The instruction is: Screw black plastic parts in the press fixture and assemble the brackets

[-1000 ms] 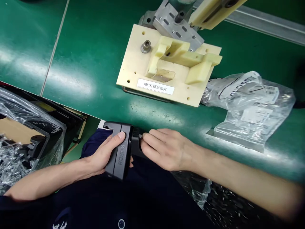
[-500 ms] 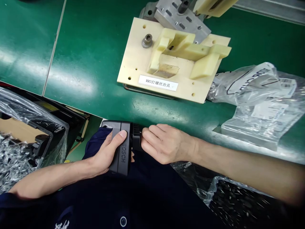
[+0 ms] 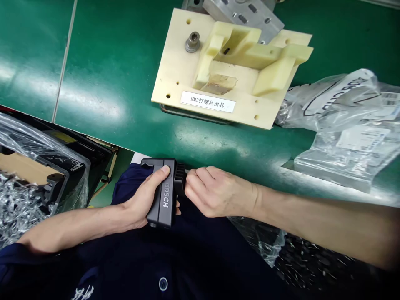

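Note:
A black plastic housing marked BOSCH [image 3: 165,196] is held upright in front of my body, by the bench's front edge. My left hand [image 3: 150,191] wraps round it, thumb on the near face and fingertips showing past its right side. On its right side sits a ribbed black part [image 3: 180,177]. My right hand [image 3: 214,191] is closed in a fist against that ribbed part; whatever its fingers grip is hidden. Beyond the hands, a cream screw fixture [image 3: 175,79] with a white label lies on the green bench [image 3: 109,75].
Clear plastic bags [image 3: 346,129] with labels lie on the bench at right. At lower left stands a plastic-lined black bin [image 3: 75,162] with shiny small parts. Small dark parts [image 3: 312,258] fill a lined container under my right forearm. A metal block [image 3: 246,16] stands behind the fixture.
The view has shifted slightly, so the fixture appears higher. The housing has turned a little, showing the BOSCH lettering more clearly. Both hands keep their places on it.

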The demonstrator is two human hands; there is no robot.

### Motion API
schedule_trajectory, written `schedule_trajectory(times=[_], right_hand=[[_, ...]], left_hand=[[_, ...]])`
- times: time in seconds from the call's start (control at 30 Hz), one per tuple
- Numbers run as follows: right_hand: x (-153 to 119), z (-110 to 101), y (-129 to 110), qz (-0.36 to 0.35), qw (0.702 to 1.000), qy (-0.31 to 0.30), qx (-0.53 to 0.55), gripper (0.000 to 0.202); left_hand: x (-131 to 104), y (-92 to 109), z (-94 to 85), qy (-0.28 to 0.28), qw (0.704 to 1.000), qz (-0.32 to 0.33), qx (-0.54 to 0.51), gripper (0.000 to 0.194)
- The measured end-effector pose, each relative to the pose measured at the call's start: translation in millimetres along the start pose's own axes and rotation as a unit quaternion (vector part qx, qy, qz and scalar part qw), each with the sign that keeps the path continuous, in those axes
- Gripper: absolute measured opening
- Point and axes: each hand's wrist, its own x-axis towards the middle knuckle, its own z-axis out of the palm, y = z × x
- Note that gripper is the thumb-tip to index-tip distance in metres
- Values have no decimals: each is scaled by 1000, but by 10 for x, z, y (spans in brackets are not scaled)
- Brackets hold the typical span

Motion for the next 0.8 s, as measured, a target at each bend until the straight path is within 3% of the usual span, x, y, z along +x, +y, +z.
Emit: schedule_trajectory(times=[0.1,0.3,0.4,0.6,0.8], right_hand=[[24,-65,-28,14,1000,-1,28,26],[119,-274,-57,101,964,-130,210,17],[119,-274,-116,104,958,-121,239,18],[88,-191,-400,93,976,-23,194,29],[251,-234,-418,160,974,-35,157,21]], left_hand=[[-20,-68,36,22,998,51,-22,37],[-18,-179,-14,26,968,250,-17,42],[14,-168,-57,11,963,270,0,43],[8,8,-80,7,946,322,44,45],[-23,305,-137,11,945,313,98,49]])
